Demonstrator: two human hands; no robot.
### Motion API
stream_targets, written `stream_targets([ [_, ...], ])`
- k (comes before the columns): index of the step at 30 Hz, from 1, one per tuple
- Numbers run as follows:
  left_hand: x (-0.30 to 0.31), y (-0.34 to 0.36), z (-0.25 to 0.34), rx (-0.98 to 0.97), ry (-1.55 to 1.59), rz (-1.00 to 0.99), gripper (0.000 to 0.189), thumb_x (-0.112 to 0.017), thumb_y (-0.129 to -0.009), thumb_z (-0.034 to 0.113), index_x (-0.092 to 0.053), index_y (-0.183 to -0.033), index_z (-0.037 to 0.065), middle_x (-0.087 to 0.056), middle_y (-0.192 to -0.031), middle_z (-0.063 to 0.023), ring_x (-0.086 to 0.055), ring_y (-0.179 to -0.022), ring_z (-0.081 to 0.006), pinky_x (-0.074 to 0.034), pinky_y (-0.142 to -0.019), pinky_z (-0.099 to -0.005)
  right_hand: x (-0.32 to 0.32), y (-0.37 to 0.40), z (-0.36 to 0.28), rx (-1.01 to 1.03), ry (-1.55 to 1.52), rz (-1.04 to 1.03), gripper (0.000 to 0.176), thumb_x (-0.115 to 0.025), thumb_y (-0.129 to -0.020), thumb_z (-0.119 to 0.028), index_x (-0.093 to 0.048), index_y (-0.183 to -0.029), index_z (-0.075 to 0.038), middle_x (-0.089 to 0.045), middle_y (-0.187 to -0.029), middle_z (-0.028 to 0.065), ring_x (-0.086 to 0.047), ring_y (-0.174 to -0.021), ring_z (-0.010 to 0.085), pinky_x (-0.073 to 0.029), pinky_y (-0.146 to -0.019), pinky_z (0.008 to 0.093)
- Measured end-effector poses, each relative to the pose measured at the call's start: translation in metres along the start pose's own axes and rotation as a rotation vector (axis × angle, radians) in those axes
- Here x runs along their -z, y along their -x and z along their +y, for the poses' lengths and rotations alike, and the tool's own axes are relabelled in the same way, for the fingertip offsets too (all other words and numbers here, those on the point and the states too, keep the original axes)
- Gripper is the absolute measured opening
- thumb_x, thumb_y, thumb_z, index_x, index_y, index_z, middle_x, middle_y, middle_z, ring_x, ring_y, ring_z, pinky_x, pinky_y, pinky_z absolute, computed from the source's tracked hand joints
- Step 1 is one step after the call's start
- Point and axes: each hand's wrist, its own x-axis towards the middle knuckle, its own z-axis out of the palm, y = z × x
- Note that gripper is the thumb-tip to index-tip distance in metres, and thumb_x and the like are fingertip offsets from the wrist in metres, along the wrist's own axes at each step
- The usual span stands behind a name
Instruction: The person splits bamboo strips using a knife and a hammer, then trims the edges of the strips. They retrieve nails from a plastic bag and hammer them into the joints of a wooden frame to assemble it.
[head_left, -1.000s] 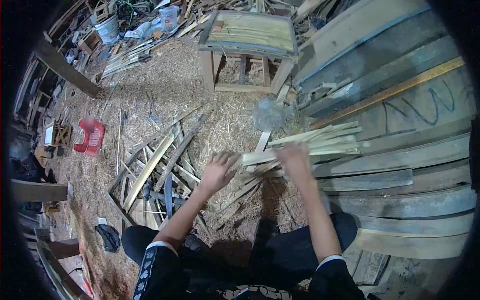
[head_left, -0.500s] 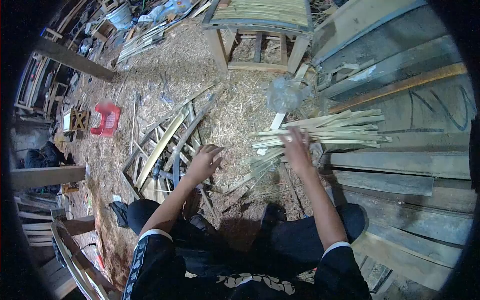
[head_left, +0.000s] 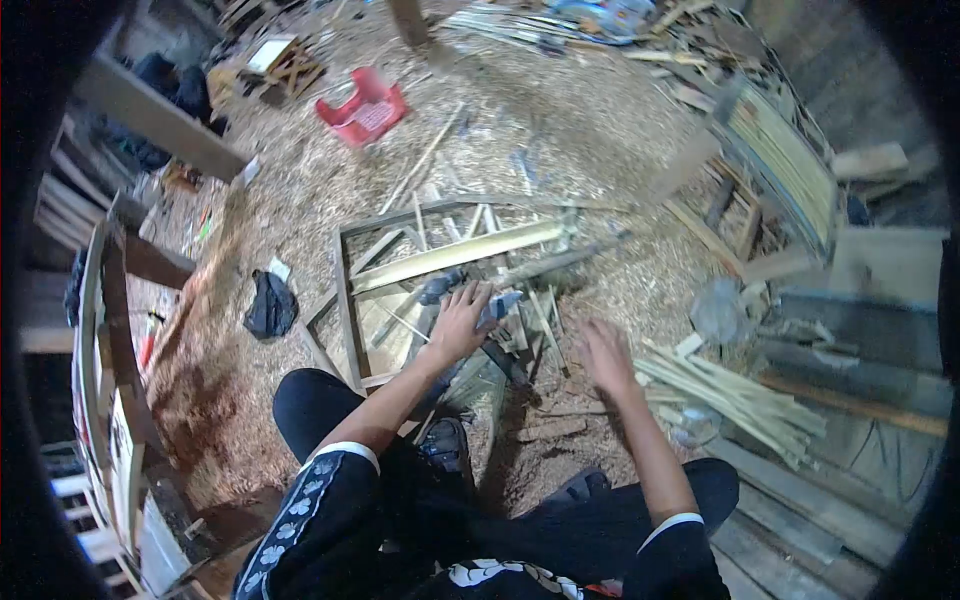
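Observation:
My left hand (head_left: pixel 462 322) reaches over the heap of wood on the ground, fingers stretched out. It overlaps a dark tool-like object (head_left: pixel 440 287) with a bluish part beside it; its kind is partly hidden by the hand. My right hand (head_left: pixel 605 357), a little blurred, hovers over the shavings with its fingers apart and nothing in them. Just right of that hand lies a loose bundle of thin pale wood strips (head_left: pixel 740 395). A wooden frame (head_left: pixel 345 300) and a long pale slat (head_left: pixel 460 255) lie around the left hand.
Wood shavings cover the floor. A red plastic stool (head_left: pixel 365 112) lies farther off, and a black bag (head_left: pixel 270 305) sits to the left. At right stand a slatted wooden frame on legs (head_left: pixel 785 165), a clear plastic bag (head_left: pixel 720 312) and stacked boards (head_left: pixel 790 500).
The view has swung left. My left hand has moved over the dark tool in the wood heap, and my right hand has come away from the strip bundle without any strips.

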Motion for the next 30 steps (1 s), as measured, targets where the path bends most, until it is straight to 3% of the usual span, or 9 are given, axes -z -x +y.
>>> stream_targets([
  [2,-0.002,0.003,-0.025,0.023,0.040,0.036,0.066,-0.064,-0.093,0.032,-0.039,-0.150,0.010,-0.045,-0.146,-0.0215,-0.043,-0.134,-0.0397,-0.034,-0.109,-0.0513,-0.015,-0.019,-0.025,-0.020,0.004,-0.055,0.052,-0.061,-0.096,-0.023,-0.048,-0.142,-0.004,-0.047,-0.143,0.0230,-0.044,-0.131,0.0438,-0.034,-0.112,0.0516],
  [5,-0.006,0.013,-0.046,0.040,0.104,0.023,0.066,-0.062,-0.094,0.035,-0.039,-0.149,0.008,-0.047,-0.144,-0.0218,-0.044,-0.132,-0.0393,-0.034,-0.109,-0.0509,-0.060,-0.034,-0.022,-0.007,-0.091,-0.051,0.077,-0.063,-0.093,-0.018,-0.021,-0.155,0.000,-0.050,-0.136,0.0345,-0.051,-0.123,0.0496,-0.041,-0.107,0.0475],
  [6,-0.005,0.014,-0.051,0.039,0.119,-0.009,0.064,-0.059,-0.096,0.036,-0.038,-0.149,0.008,-0.047,-0.144,-0.0224,-0.044,-0.133,-0.0398,-0.032,-0.112,-0.0514,-0.056,-0.037,-0.029,0.006,-0.067,-0.059,0.077,-0.063,-0.093,-0.018,-0.021,-0.155,0.000,-0.050,-0.136,0.0345,-0.051,-0.123,0.0496,-0.041,-0.107,0.0475],
  [8,-0.011,0.014,-0.064,0.023,0.113,0.043,0.063,-0.059,-0.096,0.035,-0.039,-0.149,0.008,-0.047,-0.144,-0.0219,-0.045,-0.132,-0.0394,-0.031,-0.112,-0.0507,-0.045,-0.044,-0.052,-0.220,-0.244,-0.233,0.083,-0.065,-0.090,-0.012,-0.017,-0.156,0.000,-0.051,-0.132,0.0360,-0.053,-0.120,0.0502,-0.044,-0.103,0.0486],
  [13,-0.003,0.010,-0.065,0.017,0.188,0.073,0.057,-0.061,-0.094,0.028,-0.046,-0.145,0.007,-0.051,-0.142,-0.0197,-0.047,-0.130,-0.0372,-0.032,-0.113,-0.0505,-0.060,-0.054,-0.048,-0.207,-0.287,-0.102,0.042,-0.058,-0.087,-0.001,-0.051,-0.127,0.006,-0.063,-0.114,0.0314,-0.060,-0.111,0.0477,-0.047,-0.096,0.0492],
  [18,-0.001,0.003,-0.063,0.002,0.235,0.098,0.055,-0.065,-0.090,0.025,-0.052,-0.140,0.007,-0.051,-0.141,-0.0189,-0.046,-0.129,-0.0380,-0.034,-0.110,-0.0492,-0.060,-0.041,-0.032,-0.211,-0.304,-0.050,0.044,-0.053,-0.090,-0.003,-0.049,-0.133,0.005,-0.064,-0.114,0.0311,-0.061,-0.110,0.0465,-0.047,-0.096,0.0478],
  [20,-0.008,0.000,-0.059,-0.023,0.230,0.151,0.054,-0.067,-0.086,0.024,-0.054,-0.135,0.006,-0.055,-0.134,-0.0189,-0.047,-0.128,-0.0360,-0.033,-0.111,-0.0482,-0.059,-0.037,-0.033,-0.213,-0.301,-0.050,0.035,-0.053,-0.093,-0.010,-0.049,-0.124,0.006,-0.063,-0.103,0.0317,-0.061,-0.100,0.0501,-0.048,-0.090,0.0530],
  [25,-0.004,-0.013,-0.056,-0.039,0.211,0.152,0.057,-0.067,-0.088,0.023,-0.051,-0.140,0.008,-0.050,-0.140,-0.0202,-0.044,-0.130,-0.0391,-0.033,-0.112,-0.0501,-0.039,-0.059,-0.057,-0.112,-0.133,0.102,0.044,-0.059,-0.094,-0.016,-0.048,-0.131,0.005,-0.049,-0.128,0.0304,-0.049,-0.118,0.0466,-0.041,-0.100,0.0524],
  [30,0.005,-0.019,-0.057,0.056,0.211,0.171,0.060,-0.064,-0.090,0.023,-0.045,-0.145,0.008,-0.045,-0.145,-0.0240,-0.037,-0.136,-0.0423,-0.028,-0.115,-0.0534,-0.025,-0.155,-0.101,0.096,-0.076,0.339,0.055,-0.069,-0.088,-0.015,-0.049,-0.137,0.000,-0.051,-0.132,0.0252,-0.047,-0.127,0.0425,-0.036,-0.109,0.0505],
])
